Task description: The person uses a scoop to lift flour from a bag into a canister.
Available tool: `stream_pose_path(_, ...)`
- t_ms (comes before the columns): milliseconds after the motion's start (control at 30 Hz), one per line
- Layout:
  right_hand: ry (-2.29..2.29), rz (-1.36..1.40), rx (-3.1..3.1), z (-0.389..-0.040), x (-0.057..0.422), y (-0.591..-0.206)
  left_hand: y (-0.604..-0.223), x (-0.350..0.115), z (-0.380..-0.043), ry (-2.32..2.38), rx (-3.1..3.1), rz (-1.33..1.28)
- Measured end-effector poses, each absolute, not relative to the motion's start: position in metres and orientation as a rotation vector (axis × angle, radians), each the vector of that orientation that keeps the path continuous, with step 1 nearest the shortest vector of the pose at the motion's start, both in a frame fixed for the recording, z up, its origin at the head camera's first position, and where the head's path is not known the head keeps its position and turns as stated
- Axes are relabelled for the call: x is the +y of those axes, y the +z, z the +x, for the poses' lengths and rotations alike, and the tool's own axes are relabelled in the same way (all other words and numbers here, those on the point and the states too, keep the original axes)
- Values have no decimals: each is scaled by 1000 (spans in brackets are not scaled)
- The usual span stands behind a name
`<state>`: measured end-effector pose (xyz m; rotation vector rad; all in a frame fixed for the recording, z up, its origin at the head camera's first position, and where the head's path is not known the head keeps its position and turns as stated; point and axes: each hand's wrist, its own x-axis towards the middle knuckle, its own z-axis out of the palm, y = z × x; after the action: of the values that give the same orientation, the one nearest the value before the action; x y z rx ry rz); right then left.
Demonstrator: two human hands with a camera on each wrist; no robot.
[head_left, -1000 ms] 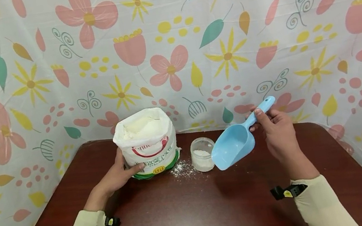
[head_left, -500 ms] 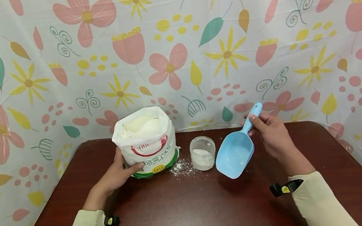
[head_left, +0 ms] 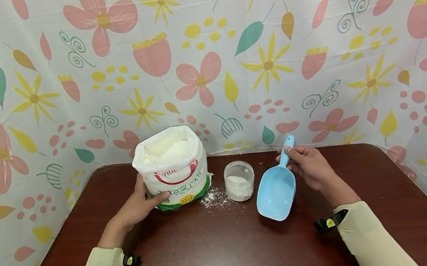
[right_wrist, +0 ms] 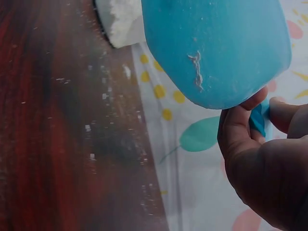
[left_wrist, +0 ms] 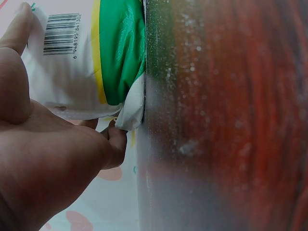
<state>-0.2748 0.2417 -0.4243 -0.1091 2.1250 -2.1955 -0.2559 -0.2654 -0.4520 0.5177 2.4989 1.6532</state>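
An open white flour bag (head_left: pixel 178 176) with a green base stands upright, full of white powder. My left hand (head_left: pixel 137 207) holds its left side, thumb on the front and fingers round the side and back; in the left wrist view, fingertips touch the bag's lower corner (left_wrist: pixel 131 110). By its handle, my right hand (head_left: pixel 308 166) grips a light-blue scoop (head_left: pixel 276 193), tilted bowl-down above the table. White residue marks the scoop's underside (right_wrist: pixel 216 53) in the right wrist view. Between bag and scoop stands a clear glass jar (head_left: pixel 241 189), partly filled with white powder.
Spilled white powder (head_left: pixel 216 199) lies on the dark reddish-brown table (head_left: pixel 200 257), between the bag and the jar. A flower-patterned sheet (head_left: pixel 196 27) hangs behind and along both sides. Small specks dot the table near the right hand.
The right hand has moved left and toward the near side, lowering the scoop's bowl and turning its handle more upright. It now sits just right of the jar. Left hand and bag stay put.
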Motion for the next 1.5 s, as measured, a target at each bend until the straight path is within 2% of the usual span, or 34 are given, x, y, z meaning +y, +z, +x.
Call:
stream_pose_path(633, -2055, -50, 1915, -292, 245, -456, -451, -266, -255, 1632, 2515, 507)
stream_pose_path(1033, -2038, 53, 1891, -297, 246, -463, -451, -265, -255, 1629, 2517, 511)
stream_pose_path(1500, -1994, 36, 1967, -299, 251, -471, -451, -266, -255, 1623, 2520, 508)
